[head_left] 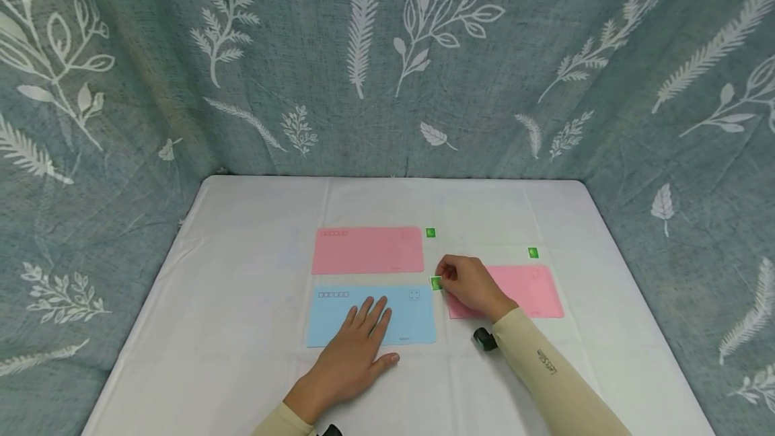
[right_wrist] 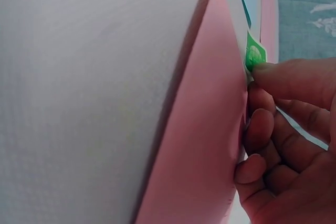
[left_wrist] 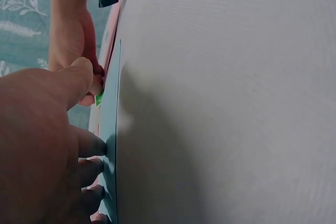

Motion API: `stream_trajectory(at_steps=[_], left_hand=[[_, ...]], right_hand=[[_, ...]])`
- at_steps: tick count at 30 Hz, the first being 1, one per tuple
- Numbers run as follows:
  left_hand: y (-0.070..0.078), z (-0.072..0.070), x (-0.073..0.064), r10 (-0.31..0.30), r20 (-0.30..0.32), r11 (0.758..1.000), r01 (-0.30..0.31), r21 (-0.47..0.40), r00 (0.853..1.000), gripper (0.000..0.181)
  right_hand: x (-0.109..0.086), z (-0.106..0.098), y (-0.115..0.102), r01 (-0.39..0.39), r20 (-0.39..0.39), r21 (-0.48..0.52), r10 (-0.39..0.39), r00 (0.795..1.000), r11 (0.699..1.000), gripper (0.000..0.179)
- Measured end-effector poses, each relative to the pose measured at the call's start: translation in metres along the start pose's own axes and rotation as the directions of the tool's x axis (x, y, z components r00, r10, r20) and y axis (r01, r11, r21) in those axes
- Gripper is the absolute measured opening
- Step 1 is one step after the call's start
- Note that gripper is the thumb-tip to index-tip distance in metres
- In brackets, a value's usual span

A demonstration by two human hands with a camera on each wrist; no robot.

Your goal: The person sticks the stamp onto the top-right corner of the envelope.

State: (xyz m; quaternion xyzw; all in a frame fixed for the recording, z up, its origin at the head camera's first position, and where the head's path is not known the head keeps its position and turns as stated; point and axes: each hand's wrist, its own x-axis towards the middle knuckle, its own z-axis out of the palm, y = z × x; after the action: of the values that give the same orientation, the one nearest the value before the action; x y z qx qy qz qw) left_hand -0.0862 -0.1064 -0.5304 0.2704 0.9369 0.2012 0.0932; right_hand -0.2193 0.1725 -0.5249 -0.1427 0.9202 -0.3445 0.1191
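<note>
A blue envelope (head_left: 339,321) lies nearest the front, with a row of small boxes at its upper left and a marked square at its upper right. My left hand (head_left: 354,358) rests on it with fingers spread and straight. Between thumb and finger my right hand (head_left: 472,282) pinches a small green stamp (right_wrist: 255,53) by its edge, just off the blue envelope's right end. Under the right hand lies a pink envelope (head_left: 533,291), partly hidden by the hand and wrist. In the right wrist view the curled lower fingers sit against this envelope's edge.
Behind the blue envelope lies another pink envelope (head_left: 368,251), with a green stamp (head_left: 430,233) beside its right end. A further green stamp (head_left: 533,252) sits behind the right-hand envelope. The white-covered table (head_left: 242,234) meets a leaf-patterned curtain (head_left: 290,32) at the back and sides.
</note>
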Motion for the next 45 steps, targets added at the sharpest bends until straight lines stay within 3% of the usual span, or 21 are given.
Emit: stream_trajectory(at_steps=[8, 20, 33, 37, 45], left_hand=[[0.0, 0.007, 0.0, 0.03, -0.052, 1.0, -0.03, 0.001, 0.998, 0.078], [0.005, 0.005, 0.0, -0.012, -0.023, 0.998, 0.013, 0.06, 1.0, 0.081], [0.0, 0.011, -0.002, 0.021, -0.074, 0.997, -0.016, 0.074, 0.997, 0.081], [0.002, 0.008, -0.002, 0.011, -0.061, 0.998, -0.008, 0.059, 0.998, 0.079], [0.006, 0.001, -0.001, -0.018, -0.019, 0.991, 0.02, 0.135, 1.0, 0.078]], right_hand=[[0.0, -0.003, 0.005, -0.004, -0.004, 0.02, 0.004, 1.0, 1.0, 0.005], [0.0, -0.009, 0.004, -0.05, 0.012, 0.104, 0.049, 0.999, 0.993, 0.004], [0.002, -0.011, 0.0, -0.032, -0.003, 0.129, 0.032, 0.999, 0.991, 0.004], [0.002, -0.01, -0.002, -0.02, -0.013, 0.148, 0.022, 1.0, 0.989, 0.005], [0.003, -0.002, -0.01, -0.008, 0.0, 0.158, 0.008, 1.0, 0.987, 0.007]])
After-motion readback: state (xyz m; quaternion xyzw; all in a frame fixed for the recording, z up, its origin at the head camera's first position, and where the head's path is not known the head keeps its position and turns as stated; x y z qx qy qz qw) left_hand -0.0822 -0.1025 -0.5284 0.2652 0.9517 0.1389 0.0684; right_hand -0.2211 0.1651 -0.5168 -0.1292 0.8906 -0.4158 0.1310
